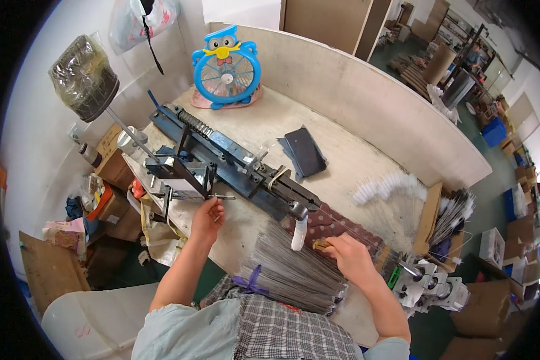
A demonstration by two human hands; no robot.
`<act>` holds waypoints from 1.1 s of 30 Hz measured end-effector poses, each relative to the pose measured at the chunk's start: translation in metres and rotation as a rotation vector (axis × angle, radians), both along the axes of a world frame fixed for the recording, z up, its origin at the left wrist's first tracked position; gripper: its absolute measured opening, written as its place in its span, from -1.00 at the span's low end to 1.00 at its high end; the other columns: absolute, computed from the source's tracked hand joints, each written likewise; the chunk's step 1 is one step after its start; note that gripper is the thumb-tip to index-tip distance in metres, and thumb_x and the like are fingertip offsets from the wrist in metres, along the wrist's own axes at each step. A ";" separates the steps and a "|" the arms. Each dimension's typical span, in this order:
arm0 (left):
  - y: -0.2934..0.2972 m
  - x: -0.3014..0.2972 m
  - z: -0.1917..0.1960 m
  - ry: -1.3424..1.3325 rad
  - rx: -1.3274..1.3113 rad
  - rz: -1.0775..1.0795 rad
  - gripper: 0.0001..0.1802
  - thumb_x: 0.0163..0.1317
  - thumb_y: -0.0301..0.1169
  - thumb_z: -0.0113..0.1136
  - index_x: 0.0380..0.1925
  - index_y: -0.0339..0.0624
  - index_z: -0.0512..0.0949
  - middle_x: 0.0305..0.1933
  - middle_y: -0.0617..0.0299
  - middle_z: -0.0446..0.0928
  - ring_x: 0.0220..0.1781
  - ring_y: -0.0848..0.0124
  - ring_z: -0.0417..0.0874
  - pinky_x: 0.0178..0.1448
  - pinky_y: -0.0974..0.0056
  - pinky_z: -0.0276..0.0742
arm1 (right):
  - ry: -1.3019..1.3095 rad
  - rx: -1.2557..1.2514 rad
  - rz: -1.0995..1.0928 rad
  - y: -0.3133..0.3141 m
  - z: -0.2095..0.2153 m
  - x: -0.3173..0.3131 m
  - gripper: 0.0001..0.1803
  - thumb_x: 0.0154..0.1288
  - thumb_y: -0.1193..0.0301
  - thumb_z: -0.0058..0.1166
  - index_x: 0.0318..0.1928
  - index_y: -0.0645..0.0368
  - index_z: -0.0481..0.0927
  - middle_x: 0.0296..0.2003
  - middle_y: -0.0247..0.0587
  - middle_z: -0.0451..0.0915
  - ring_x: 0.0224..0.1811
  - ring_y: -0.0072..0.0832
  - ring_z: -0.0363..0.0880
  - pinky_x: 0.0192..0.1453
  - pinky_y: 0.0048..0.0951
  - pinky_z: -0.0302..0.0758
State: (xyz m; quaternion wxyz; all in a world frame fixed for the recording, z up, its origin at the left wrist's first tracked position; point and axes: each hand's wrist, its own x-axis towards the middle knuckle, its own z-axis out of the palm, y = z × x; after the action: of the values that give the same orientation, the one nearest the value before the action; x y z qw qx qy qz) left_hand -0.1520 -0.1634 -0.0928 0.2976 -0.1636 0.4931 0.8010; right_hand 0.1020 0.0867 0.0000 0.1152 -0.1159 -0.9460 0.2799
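My left hand (207, 219) is closed, its fingertips just under a thin metal rod (227, 197) that sticks out of a black metal frame (189, 177). What lies between those fingers is too small to make out. My right hand (349, 258) pinches a small yellow-brown piece (321, 245) whose kind I cannot tell. Just left of it hangs a lever handle wrapped in white (299, 234), on the end of a long blue and black bench machine (246, 165). A large bundle of thin metal wires (297, 267) lies before me, with a purple tie (252, 281) at its left.
White-tipped wires (390, 191) fan out at the right, beside a cardboard box (429, 225) of more wires. A motorised metal unit (429, 285) stands at the right table edge. Farther back are a dark phone-like slab (305, 153) and a blue fan (227, 78). A bag-wrapped lamp (84, 78) rises at left.
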 end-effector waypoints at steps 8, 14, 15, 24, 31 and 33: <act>0.096 0.124 0.052 0.256 0.146 -0.494 -0.85 0.20 -0.41 0.15 -0.41 -0.29 0.57 -0.46 0.19 0.55 -0.46 0.47 0.53 -0.33 0.38 0.46 | 0.174 0.127 -0.202 0.028 0.040 0.010 -0.82 0.11 0.47 0.16 -0.23 0.19 0.63 -0.39 -0.11 0.62 -0.39 -0.24 0.57 -0.31 -0.38 0.49; 0.164 0.157 0.052 0.435 0.235 -0.691 -0.78 0.31 -0.32 0.09 -0.28 -0.27 0.56 -0.36 0.25 0.57 -0.42 0.59 0.48 -0.31 0.47 0.41 | 0.124 -0.461 -0.362 0.043 0.021 0.028 -0.77 0.17 0.41 0.18 -0.16 0.21 0.63 -0.38 -0.16 0.64 -0.38 -0.46 0.59 -0.26 -0.49 0.47; 0.166 0.160 0.053 0.437 0.229 -0.698 -0.78 0.31 -0.32 0.09 -0.28 -0.27 0.56 -0.36 0.25 0.57 -0.42 0.59 0.48 -0.31 0.47 0.41 | 0.129 -0.467 -0.366 0.045 0.019 0.032 -0.77 0.17 0.41 0.18 -0.16 0.21 0.63 -0.38 -0.16 0.64 -0.38 -0.46 0.59 -0.26 -0.49 0.47; 0.165 0.159 0.056 0.435 0.058 -0.572 -0.82 0.31 -0.35 0.09 -0.24 -0.23 0.56 -0.36 0.31 0.56 -0.45 0.63 0.45 -0.33 0.50 0.40 | 0.184 -0.238 -0.078 0.055 0.023 0.037 -0.78 0.10 0.43 0.20 -0.21 0.21 0.64 -0.45 -0.26 0.61 -0.40 -0.42 0.55 -0.29 -0.47 0.44; 0.155 0.146 0.069 0.225 0.102 -0.471 -0.80 0.32 -0.28 0.09 -0.27 -0.18 0.53 -0.40 0.29 0.55 -0.48 0.61 0.45 -0.29 0.47 0.45 | 0.209 0.287 -0.169 0.039 0.015 -0.031 -0.86 0.09 0.37 0.13 -0.35 0.15 0.62 -0.46 -0.25 0.56 -0.35 -0.25 0.49 -0.30 -0.29 0.43; 0.153 0.145 0.065 0.211 0.122 -0.484 -0.79 0.32 -0.26 0.08 -0.28 -0.19 0.53 -0.41 0.29 0.54 -0.49 0.62 0.45 -0.29 0.47 0.45 | 0.217 0.111 -0.125 0.035 0.010 -0.037 -0.84 0.11 0.34 0.13 -0.35 0.15 0.63 -0.45 -0.23 0.57 -0.34 -0.25 0.50 -0.28 -0.30 0.44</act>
State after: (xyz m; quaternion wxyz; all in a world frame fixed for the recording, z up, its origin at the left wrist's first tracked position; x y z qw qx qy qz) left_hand -0.0072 -0.0102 -0.0274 0.4366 0.0619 0.4969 0.7475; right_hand 0.0651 0.1220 0.0099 0.2403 -0.1369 -0.9330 0.2303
